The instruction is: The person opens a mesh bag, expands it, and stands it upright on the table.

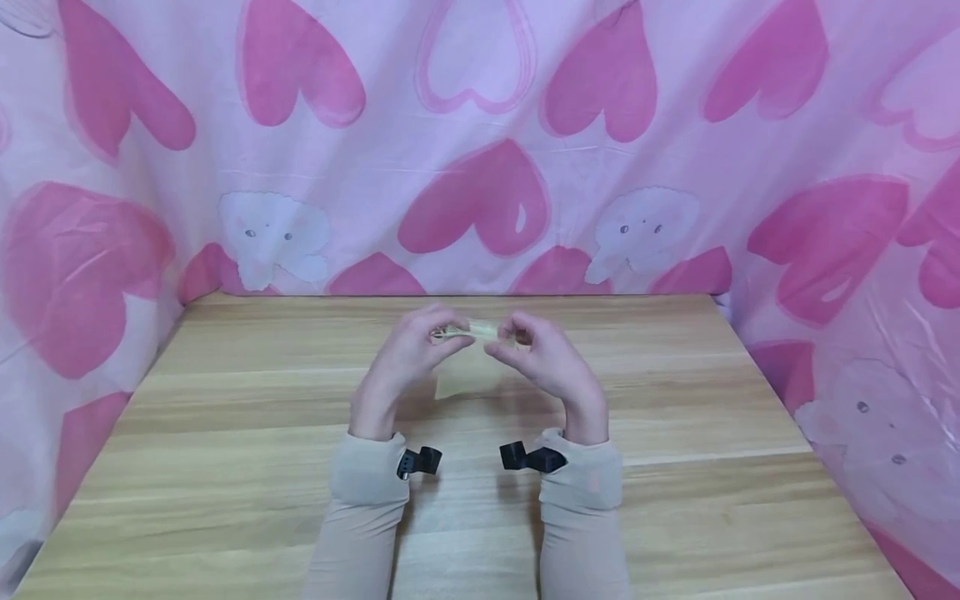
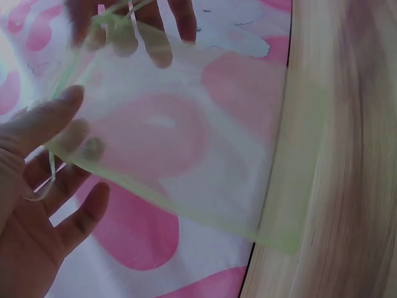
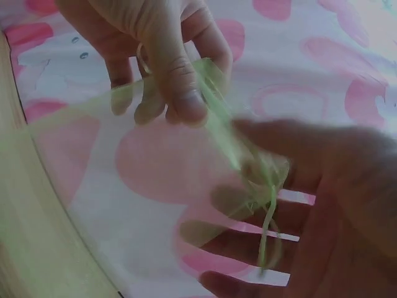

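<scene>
Hands hold the pouch [image 2: 186,143] in the air over the table [image 1: 225,467]: left hand [image 1: 405,354] and right hand [image 1: 543,358] both pinch its top edge. Strings [image 3: 268,211] hang loose, so closing seems not done.

Sheer green mesh pouch [image 2: 186,149], matt wood-grain table [image 1: 225,433], printed cloth backdrop [image 1: 480,125]

No text, label, brand, number or sign can be read in any of the three views. The pink cloth [image 1: 480,150] behind the wooden table [image 1: 225,467] carries only printed hearts and pale cartoon figures, no lettering. The sheer green pouch [image 2: 186,143] bears no print, and neither do the beige sleeves [image 1: 367,508].
</scene>
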A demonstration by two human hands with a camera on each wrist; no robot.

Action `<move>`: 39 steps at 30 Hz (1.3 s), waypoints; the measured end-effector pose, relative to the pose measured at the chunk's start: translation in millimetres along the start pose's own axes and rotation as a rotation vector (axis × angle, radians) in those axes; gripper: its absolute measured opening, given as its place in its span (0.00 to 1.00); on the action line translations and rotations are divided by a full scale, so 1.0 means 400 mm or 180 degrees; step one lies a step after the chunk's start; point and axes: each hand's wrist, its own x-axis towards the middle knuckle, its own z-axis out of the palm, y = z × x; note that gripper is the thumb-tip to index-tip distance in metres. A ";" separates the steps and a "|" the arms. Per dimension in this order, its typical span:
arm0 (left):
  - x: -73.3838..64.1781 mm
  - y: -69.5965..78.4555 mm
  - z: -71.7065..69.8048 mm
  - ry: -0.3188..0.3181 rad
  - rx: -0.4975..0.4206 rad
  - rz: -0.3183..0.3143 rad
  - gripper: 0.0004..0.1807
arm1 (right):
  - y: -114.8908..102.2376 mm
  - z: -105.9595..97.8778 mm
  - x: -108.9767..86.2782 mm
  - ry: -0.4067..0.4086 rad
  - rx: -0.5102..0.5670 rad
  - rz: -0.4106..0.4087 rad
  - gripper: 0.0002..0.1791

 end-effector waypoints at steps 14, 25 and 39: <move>0.014 0.019 0.022 0.0254 0.0216 -0.0074 0.20 | 0.008 0.010 0.011 0.0273 0.0432 0.0303 0.11; 0.024 0.055 0.053 0.0892 0.0497 -0.0441 0.15 | -0.014 0.028 0.027 0.0982 0.0582 0.0281 0.15; 0.026 0.074 0.072 0.1616 0.0701 -0.0224 0.19 | -0.042 0.071 0.049 0.1411 0.0605 0.0012 0.18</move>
